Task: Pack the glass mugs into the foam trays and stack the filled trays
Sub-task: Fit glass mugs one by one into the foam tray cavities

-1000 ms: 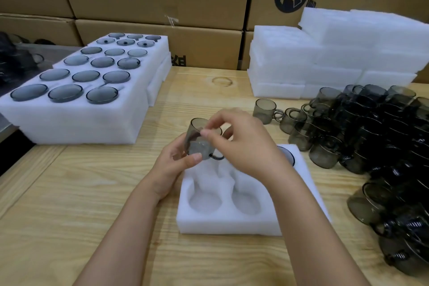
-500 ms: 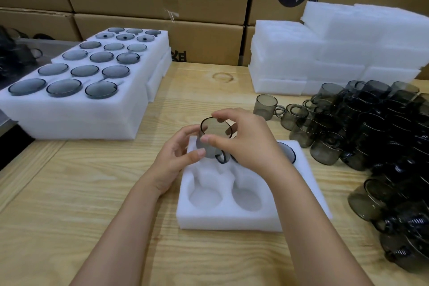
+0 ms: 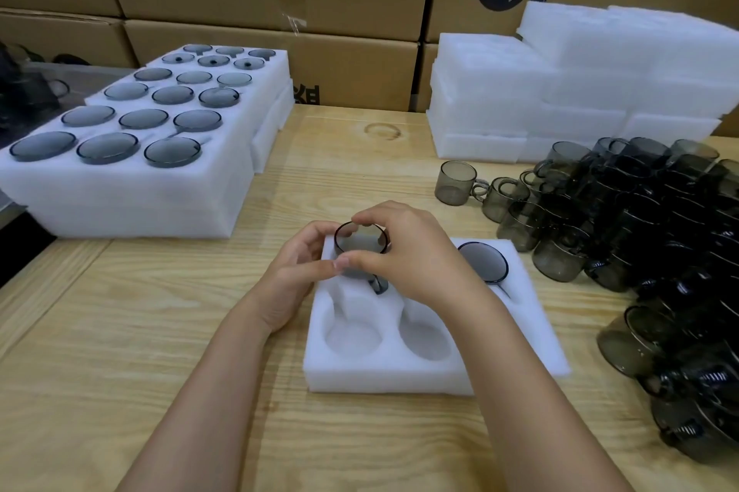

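Gripping one smoky glass mug (image 3: 361, 247) together, the left hand (image 3: 298, 283) and right hand (image 3: 416, 259) hold it upright over the foam tray's (image 3: 392, 375) far-left pocket; beyond that tray, right, crowd loose mugs (image 3: 624, 219), and left stand filled trays (image 3: 132, 187).

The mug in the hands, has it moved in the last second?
Yes. The mug has come down and turned upright, its base now entering the far-left pocket of the foam tray.
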